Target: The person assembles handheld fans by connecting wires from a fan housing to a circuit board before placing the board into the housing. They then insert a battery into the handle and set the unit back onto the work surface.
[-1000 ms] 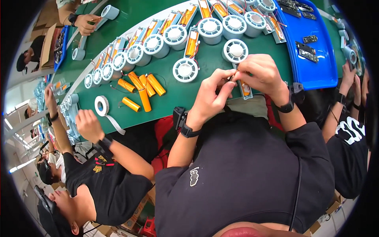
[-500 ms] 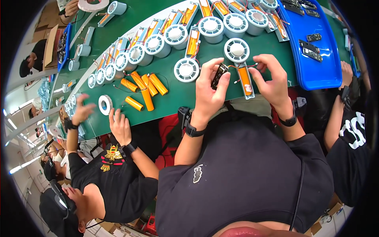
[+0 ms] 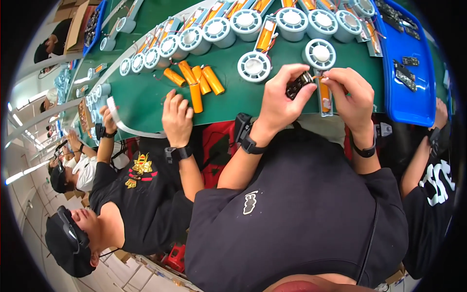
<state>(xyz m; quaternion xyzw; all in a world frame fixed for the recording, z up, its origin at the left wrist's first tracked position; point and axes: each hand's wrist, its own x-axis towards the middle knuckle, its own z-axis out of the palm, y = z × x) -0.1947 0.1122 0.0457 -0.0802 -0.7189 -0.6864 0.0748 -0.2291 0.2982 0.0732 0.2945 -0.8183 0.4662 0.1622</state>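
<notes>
My left hand grips a small black circuit board between thumb and fingers. Close beside it, my right hand pinches a thin wire with a small white connector, level with the board's edge. Under my hands lies a light-blue fan unit, its round grilled head away from me. An orange battery cell sits in the unit's narrow handle tray, partly covered by my right fingers. Whether the connector touches the board, I cannot tell.
A curved row of similar fan units runs across the green table. Several loose orange cells lie left. A blue tray with circuit boards stands right. At left, a co-worker's hands hold a white strip.
My right hand has moved in toward the board and now pinches the wire connector. The board has turned in my left hand. The co-worker at left has lifted a white strip; the view has shifted.
</notes>
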